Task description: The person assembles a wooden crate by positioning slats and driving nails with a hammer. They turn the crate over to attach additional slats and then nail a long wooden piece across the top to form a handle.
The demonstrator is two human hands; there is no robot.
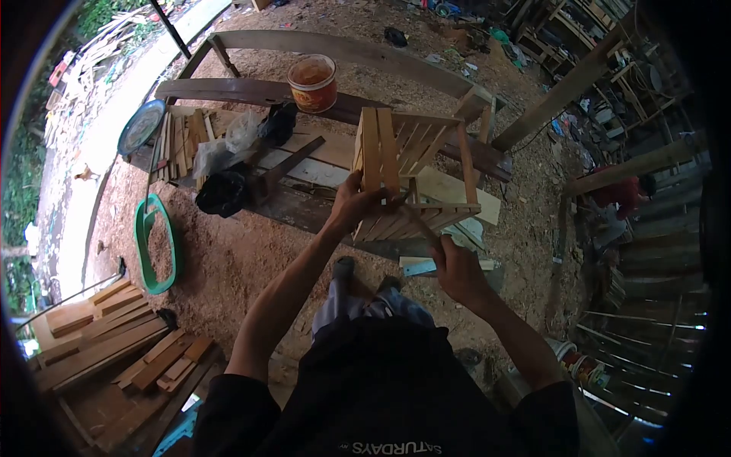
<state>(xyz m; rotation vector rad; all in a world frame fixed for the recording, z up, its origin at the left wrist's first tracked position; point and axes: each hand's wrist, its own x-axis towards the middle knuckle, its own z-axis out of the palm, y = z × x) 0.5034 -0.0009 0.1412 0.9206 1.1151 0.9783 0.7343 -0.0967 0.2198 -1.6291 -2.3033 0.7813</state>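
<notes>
A slatted wooden frame (pixel 426 141) rests on the workbench (pixel 297 209) in front of me. My left hand (pixel 356 199) is closed on the lower end of the two upright wooden slats (pixel 378 148) at its left side. The fingers of my right hand (pixel 457 266) are wrapped round the wooden handle (pixel 421 227) of a tool, whose far end reaches the foot of the slats beside my left fingers. What sits at that end is too dark to make out. Below the frame lies a blue and silver square (pixel 419 266) near my right hand.
An orange bucket (pixel 312 84) stands behind the bench top. Plastic bags (pixel 228 145), a black bag (pixel 221 190) and a handsaw (pixel 293 164) lie left of the frame. A green plastic rim (pixel 173 251) is on the sawdust floor. Cut boards (pixel 106 335) are stacked at lower left.
</notes>
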